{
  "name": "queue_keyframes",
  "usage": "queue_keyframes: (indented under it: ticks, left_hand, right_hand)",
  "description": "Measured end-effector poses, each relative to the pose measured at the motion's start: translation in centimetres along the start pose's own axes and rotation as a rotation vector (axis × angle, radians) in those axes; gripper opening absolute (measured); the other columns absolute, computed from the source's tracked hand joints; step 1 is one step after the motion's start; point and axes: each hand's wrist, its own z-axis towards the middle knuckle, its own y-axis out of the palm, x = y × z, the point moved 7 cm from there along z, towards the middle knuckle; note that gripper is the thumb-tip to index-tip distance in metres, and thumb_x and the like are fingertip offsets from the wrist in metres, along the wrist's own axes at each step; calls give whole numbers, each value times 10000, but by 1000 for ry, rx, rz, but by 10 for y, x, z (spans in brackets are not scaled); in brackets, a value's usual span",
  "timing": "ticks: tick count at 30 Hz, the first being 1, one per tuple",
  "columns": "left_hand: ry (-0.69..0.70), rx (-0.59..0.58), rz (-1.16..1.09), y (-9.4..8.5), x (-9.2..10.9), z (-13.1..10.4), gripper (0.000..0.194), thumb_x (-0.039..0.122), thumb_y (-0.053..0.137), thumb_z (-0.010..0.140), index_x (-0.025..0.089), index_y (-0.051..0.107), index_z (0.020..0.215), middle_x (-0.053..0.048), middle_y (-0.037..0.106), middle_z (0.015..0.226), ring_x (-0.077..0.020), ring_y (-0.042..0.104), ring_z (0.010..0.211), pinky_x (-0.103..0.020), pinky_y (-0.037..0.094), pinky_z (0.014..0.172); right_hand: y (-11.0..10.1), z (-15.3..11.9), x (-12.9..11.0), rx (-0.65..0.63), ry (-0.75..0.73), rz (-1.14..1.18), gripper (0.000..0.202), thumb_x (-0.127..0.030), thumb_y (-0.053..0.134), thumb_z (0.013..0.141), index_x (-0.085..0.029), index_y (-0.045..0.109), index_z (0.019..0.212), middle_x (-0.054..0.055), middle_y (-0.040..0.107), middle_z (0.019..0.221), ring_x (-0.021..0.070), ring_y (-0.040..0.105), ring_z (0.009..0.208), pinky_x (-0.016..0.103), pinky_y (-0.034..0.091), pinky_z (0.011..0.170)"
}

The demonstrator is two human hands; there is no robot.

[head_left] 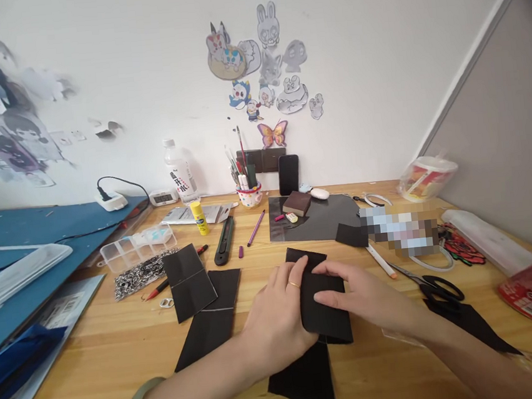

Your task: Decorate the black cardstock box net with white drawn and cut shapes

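Note:
In the middle of the desk, a piece of black card (pixel 322 307), folded or curved over, is between my two hands. My left hand (pixel 277 317), with a ring on one finger, closes round its left side. From the right, my right hand (pixel 354 288) holds the same card, thumb and forefinger lying on its face; its other fingers are largely hidden. Another black strip (pixel 306 380) lies beneath on the desk. To the left are creased black card pieces (pixel 190 282), overlapping one another.
Black-handled scissors (pixel 439 289) lie right of my right hand, near a white marker (pixel 382 261). Farther back are a utility knife (pixel 224 241), a yellow glue stick (pixel 199 218), a pen cup (pixel 249 195), a phone (pixel 289 175) and a bag of metal rings (pixel 144 274).

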Motion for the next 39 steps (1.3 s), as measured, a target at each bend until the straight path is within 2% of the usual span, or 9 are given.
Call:
queue_keyframes:
  ticks: [3, 5, 8, 12, 16, 20, 24, 30, 39]
  left_hand:
    - [-28, -156, -223, 1, -8, -6, 1076, 213, 624, 619, 226, -126, 1389, -139, 199, 1392, -285, 288, 1254, -452, 335, 995]
    - [-58, -276, -382, 0, -15, -11, 1150, 230, 657, 622, 258, -226, 1359, -128, 75, 1443, -273, 223, 1297, -427, 309, 1019]
    - [-77, -376, -508, -7, -23, -14, 1167, 195, 668, 621, 288, -240, 1349, -113, 16, 1467, -260, 166, 1329, -401, 291, 1028]
    - [-22, -470, -499, -12, -25, -13, 1127, 122, 636, 630, 292, -204, 1362, -103, -2, 1484, -256, 116, 1348, -412, 233, 1050]
    - [-6, -422, -492, -13, -26, -7, 1105, 274, 702, 662, 241, -126, 1393, -112, 116, 1473, -231, 133, 1345, -403, 145, 1081]
    - [-25, -310, -468, -12, -28, -2, 1068, 380, 765, 587, 234, 97, 1408, -120, 303, 1378, -245, 272, 1280, -411, 208, 1063]
    - [-80, -238, -406, -9, -30, -3, 1038, 447, 784, 526, 243, 230, 1380, -137, 309, 1364, -312, 230, 1287, -485, 227, 1041]
    - [-90, -273, -427, -8, -27, -7, 1058, 471, 788, 508, 294, 219, 1383, -109, 221, 1441, -361, 26, 1339, -583, 122, 1039]
    - [-102, -240, -525, -6, -26, -9, 1112, 427, 794, 525, 272, 132, 1404, -128, 215, 1432, -312, 180, 1318, -512, 184, 1058]
  right_hand:
    - [5, 7, 2, -83, 55, 159, 180, -355, 615, 766, -209, 619, 871, 10, 630, 900, 187, 563, 850, 275, 415, 720]
    - [5, 10, 4, -86, 81, 204, 164, -364, 602, 775, -205, 622, 812, -3, 622, 846, 170, 556, 799, 258, 404, 684]
    - [5, 12, 8, -66, 114, 258, 169, -371, 587, 782, -205, 620, 787, -14, 617, 801, 159, 551, 768, 248, 390, 664]
    - [7, 14, 13, -43, 139, 316, 198, -392, 604, 760, -196, 623, 785, 0, 624, 790, 167, 557, 762, 255, 397, 666]
    - [8, 16, 15, -33, 152, 342, 205, -382, 641, 728, -190, 639, 799, 6, 638, 810, 172, 568, 775, 269, 407, 695]
    - [8, 16, 16, -30, 164, 353, 220, -381, 657, 714, -187, 659, 817, 18, 652, 828, 181, 576, 793, 279, 414, 710]
    - [8, 15, 25, 12, 242, 442, 273, -397, 694, 670, -183, 671, 838, 24, 672, 821, 182, 593, 765, 276, 427, 681]
    - [11, 14, 40, 50, 329, 564, 301, -365, 742, 619, -186, 687, 854, 32, 684, 829, 186, 606, 770, 279, 442, 671]
    - [14, 15, 40, 10, 345, 617, 262, -343, 752, 618, -196, 688, 825, 9, 688, 786, 162, 613, 723, 262, 442, 648]
